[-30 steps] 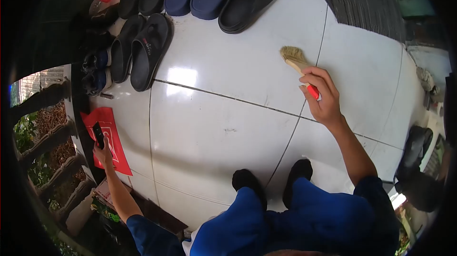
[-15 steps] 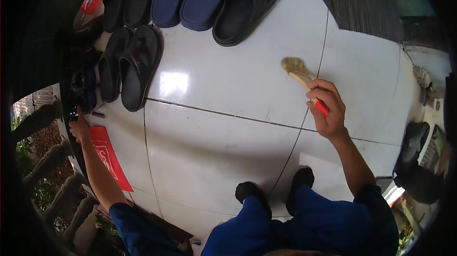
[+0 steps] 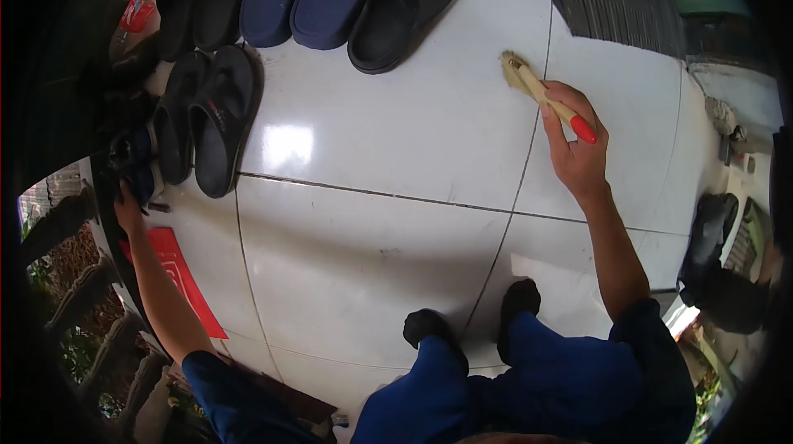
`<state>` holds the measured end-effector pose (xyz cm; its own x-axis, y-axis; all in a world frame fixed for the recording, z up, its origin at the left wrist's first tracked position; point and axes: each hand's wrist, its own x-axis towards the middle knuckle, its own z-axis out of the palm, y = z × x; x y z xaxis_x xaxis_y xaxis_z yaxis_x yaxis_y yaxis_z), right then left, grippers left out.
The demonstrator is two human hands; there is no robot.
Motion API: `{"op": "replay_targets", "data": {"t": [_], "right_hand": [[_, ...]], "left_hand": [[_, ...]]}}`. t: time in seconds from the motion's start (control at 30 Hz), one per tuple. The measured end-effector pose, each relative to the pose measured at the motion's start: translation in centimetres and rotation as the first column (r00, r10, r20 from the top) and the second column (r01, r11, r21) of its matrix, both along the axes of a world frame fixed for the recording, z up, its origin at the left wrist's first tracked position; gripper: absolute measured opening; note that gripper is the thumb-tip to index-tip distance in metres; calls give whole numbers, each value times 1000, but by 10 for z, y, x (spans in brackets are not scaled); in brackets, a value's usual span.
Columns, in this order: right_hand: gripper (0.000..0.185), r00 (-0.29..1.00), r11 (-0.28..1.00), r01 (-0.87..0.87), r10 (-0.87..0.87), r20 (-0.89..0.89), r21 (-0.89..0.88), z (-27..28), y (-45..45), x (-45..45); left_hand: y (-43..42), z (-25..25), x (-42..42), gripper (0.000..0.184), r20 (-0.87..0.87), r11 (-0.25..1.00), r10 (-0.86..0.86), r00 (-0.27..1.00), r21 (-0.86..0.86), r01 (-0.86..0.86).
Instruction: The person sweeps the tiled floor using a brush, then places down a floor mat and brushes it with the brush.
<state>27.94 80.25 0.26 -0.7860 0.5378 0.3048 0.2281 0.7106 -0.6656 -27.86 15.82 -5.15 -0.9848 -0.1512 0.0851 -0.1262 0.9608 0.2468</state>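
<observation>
Right hand (image 3: 580,151): fingers closed round the handle of a brush (image 3: 536,89), bristles pointing forward-left of the hand, near the tiled floor (image 3: 372,138). Left hand (image 3: 129,211): at the blue shoes (image 3: 142,170); finger opening and any grip cannot be told. Right of left hand: black flip-flops (image 3: 216,134). Nearer the body: red sheet (image 3: 188,295), partly under the left forearm.

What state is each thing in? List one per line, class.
Brush, held by its handle, red end showing
Right grip, closed on the brush
Left grip, beside the dark shoes; whether it holds anything is unclear
Red sheet, lying flat, partly hidden
Black sandals, side by side, unworn
Blue slippers, side by side, unworn
Feet, in dark socks, apart
</observation>
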Motion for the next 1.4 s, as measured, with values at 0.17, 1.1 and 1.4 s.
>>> {"op": "replay_targets", "data": {"t": [0.17, 1.1, 1.4], "right_hand": [[34, 993, 977, -108, 116, -33, 182, -19, -36, -39], [22, 678, 693, -706, 721, -144, 143, -23, -243, 30], [29, 921, 907, -388, 386, 46, 162, -32, -141, 62]], "left_hand": [[10, 10, 51, 74, -81, 995, -59, 995, 81, 66], [213, 60, 510, 73, 39, 510, -817, 576, 518, 687], [164, 37, 596, 16, 458, 703, -647, 609, 668, 244]]}}
